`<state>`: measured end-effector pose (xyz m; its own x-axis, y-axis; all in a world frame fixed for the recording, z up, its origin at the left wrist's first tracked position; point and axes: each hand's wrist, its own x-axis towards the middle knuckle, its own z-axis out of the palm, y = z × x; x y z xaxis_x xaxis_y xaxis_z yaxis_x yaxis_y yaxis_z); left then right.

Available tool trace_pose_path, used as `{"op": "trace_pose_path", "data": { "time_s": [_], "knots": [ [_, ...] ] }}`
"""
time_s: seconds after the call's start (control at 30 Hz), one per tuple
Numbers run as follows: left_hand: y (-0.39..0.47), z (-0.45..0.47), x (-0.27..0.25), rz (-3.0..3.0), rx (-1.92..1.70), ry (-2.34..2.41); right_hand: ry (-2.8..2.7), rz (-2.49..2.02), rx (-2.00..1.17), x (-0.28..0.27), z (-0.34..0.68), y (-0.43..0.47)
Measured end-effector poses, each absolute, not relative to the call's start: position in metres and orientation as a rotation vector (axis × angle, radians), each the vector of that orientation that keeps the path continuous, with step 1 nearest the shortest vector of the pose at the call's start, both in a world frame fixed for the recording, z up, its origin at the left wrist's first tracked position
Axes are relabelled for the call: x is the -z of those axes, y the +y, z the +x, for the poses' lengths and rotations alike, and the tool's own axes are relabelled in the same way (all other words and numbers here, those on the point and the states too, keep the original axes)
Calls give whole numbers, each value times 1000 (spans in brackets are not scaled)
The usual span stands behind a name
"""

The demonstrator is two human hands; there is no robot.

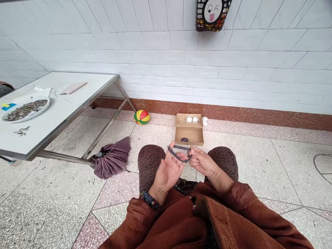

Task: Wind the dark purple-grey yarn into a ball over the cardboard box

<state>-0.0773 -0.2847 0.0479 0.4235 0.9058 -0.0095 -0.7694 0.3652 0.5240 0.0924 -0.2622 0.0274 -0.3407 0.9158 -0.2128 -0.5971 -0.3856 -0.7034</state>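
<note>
A loop of dark grey yarn (182,147) is stretched between my two hands, above my knees. My left hand (169,172) is turned palm up with its fingers stretched out, and the loop passes around them. Thumb and fingers of my right hand (202,161) pinch the loop's right end. Beyond my hands, an open cardboard box (191,132) on the floor holds a small dark purple ball (184,139), perhaps of yarn. A thin dark strand seems to run from this ball towards my hands. Two white balls (192,119) with loose thread lie in the box's lid.
A low table (95,90) at left bears a white plate (48,103) of sunflower seeds. A folded purple umbrella (112,158) leans by its leg. A coloured ball (142,117) rests near the tiled wall, where a black basket (199,25) hangs.
</note>
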Motion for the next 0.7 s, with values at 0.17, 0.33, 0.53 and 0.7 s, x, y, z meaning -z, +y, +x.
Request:
{"op": "trace_pose_path", "data": {
  "time_s": [0.17, 0.33, 0.53, 0.7],
  "knots": [
    [-274, -80, -46, 620, -1149, 558, -810, -745, -1776, -39, 86, -265],
    [-265, -93, -28, 1538, -978, 1208, -1010, -848, -1584, -33, 91, -267],
    [-263, -110, -38, 1882, -898, 1179, -951, -884, -1485, -27, 99, -265],
    [-274, -102, -41, 1015, -1111, 564, -978, -891, -1489, -26, 96, -266]
  ]
}}
